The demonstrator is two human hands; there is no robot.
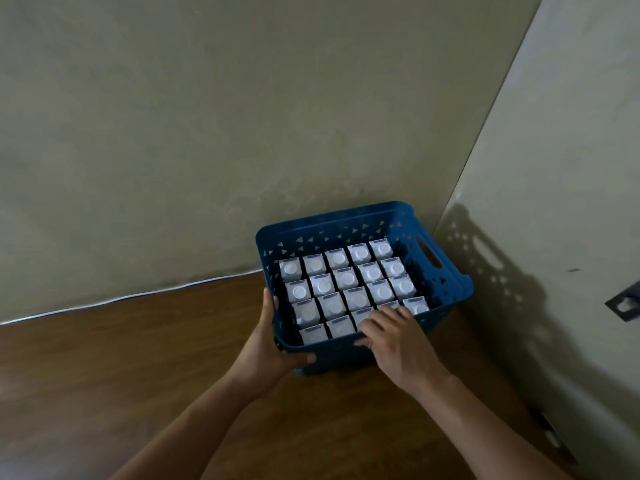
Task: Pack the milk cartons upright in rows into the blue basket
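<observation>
Packing appears all but complete: the cartons [346,289] stand upright in the blue basket [446,292], caps up, in even rows of five. Four rows are countable; the nearest one is partly hidden under the right hand, so whether its last slots are properly seated cannot be confirmed. No loose cartons show on the worktop [121,341]. Judgement: what remains is, at most, settling the near row.

Left hand [273,344]: its grip is clamped on the basket's near-left corner, thumb under the front wall, fingers running up the side wall. Just right of this grip lie the near row's first two cartons.

Right hand [394,336]: reaching over the front rim, fingers [372,322] spread and laid flat on the tops of the near-row cartons, thumb against the outside of the front wall. Its grip is apart, pressing rather than grasping. Beyond its fingertips stand the three farther rows; just to its right sits the row's end carton [417,305], uncovered.

The basket rests on the worktop, close into the corner of two walls.
</observation>
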